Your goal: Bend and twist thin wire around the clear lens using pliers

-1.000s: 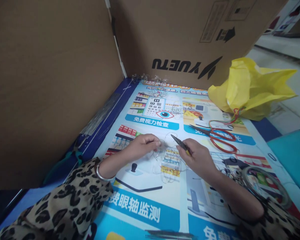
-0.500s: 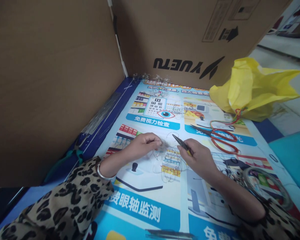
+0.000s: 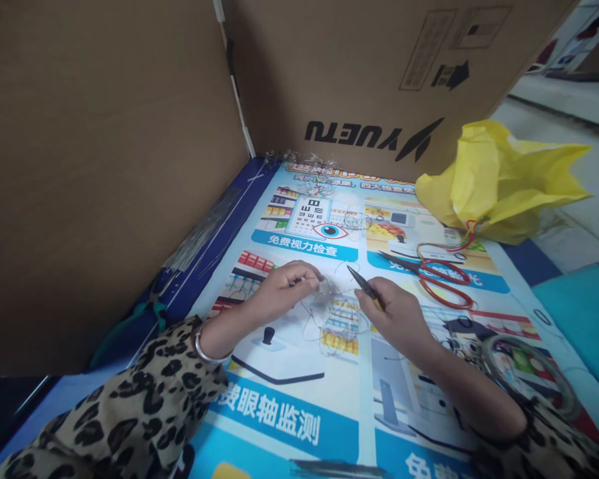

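My left hand (image 3: pixel 282 287) is closed in a pinch on a small clear piece with thin wire (image 3: pixel 324 293) trailing from it over the printed poster mat (image 3: pixel 299 399). My right hand (image 3: pixel 397 313) grips small dark pliers (image 3: pixel 362 285) with a yellow handle, their tip pointing up and left, a short gap from the left fingertips. Loose loops of thin wire (image 3: pixel 337 329) lie on the mat between and below both hands. Both arms wear leopard-print sleeves, and a silver bangle (image 3: pixel 199 346) sits on my left wrist.
Red-handled scissors (image 3: pixel 436 273) lie right of the hands. A crumpled yellow plastic bag (image 3: pixel 499 179) sits at the back right. Cardboard walls (image 3: pixel 104 166) enclose the left and back. Straight wires (image 3: pixel 199 229) lie along the left wall. A wire coil (image 3: pixel 529 372) rests at right.
The hands stay almost in place; the left fingers shift slightly on the wire piece. The view has tilted a little.
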`<state>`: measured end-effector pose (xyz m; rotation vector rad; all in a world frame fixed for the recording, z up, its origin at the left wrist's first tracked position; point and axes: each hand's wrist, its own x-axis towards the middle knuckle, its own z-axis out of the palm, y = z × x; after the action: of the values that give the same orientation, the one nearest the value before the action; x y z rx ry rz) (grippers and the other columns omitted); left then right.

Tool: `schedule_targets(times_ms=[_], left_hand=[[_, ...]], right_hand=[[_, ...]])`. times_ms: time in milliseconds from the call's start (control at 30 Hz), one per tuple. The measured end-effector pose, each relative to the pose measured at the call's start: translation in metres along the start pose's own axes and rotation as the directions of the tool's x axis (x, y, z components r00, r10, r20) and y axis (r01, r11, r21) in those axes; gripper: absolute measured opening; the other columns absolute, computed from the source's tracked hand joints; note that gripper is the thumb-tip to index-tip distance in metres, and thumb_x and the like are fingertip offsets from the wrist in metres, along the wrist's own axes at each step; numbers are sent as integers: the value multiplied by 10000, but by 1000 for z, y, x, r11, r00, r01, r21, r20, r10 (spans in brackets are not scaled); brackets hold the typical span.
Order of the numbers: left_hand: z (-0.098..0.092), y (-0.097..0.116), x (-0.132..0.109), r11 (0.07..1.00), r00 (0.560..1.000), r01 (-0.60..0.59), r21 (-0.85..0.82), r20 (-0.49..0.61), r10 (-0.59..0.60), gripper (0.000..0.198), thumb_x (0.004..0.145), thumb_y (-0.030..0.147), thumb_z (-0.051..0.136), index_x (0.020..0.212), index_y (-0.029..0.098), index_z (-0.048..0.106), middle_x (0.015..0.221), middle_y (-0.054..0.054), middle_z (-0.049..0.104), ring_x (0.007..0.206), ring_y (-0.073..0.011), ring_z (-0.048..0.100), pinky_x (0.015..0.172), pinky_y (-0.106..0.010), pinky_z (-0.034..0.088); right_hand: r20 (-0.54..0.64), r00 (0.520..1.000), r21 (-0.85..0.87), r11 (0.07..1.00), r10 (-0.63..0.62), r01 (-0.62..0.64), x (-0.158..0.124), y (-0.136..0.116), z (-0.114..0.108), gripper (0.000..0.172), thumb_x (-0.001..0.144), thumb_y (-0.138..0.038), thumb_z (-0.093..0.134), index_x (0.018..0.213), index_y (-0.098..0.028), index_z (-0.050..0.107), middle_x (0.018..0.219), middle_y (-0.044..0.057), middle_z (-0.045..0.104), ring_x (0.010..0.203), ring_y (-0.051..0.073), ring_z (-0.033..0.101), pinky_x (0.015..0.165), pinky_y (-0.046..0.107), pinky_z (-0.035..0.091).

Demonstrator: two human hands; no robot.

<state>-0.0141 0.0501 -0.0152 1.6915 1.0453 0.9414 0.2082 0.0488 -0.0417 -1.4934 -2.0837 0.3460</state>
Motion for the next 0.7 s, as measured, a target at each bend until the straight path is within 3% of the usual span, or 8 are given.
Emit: schedule_targets(times_ms=[100,300,533,700], left_hand=[[2,2,1,1000,1000,3,-27,-12,-4,179,840,277,488,724,155,549,976,-69,623,936,-164,557,837,-288,403],[7,6,4,997,996,55,-45,-65,-58,209,855,324,474,826,156,594,911,-53,638,885,-160,566,811,-279,417],[11,3,3,966,987,113,-231,-90,-137,204,841,316,498,770,146,585,918,-57,655,874,-157,574,800,-276,415],[13,0,-1,960,987,118,-254,-74,-141,216,848,337,488,787,154,586,932,-57,654,886,-156,572,818,-277,412]], right_hand=[[19,999,37,998,42,-43,2,-4,-3,257,803,-398,468,630,-208,445,553,-36,459,502,105,423,495,225,317],[85,987,138,980,135,-146,7,-12,-13,274,802,-406,471,615,-211,427,509,-57,406,472,94,379,457,215,302],[113,987,115,986,111,-124,5,-11,-12,263,808,-412,472,640,-211,450,526,-54,428,485,99,397,465,219,305],[135,986,76,991,95,-106,3,-11,-12,281,823,-420,442,636,-211,444,530,-47,434,498,106,414,483,222,309]])
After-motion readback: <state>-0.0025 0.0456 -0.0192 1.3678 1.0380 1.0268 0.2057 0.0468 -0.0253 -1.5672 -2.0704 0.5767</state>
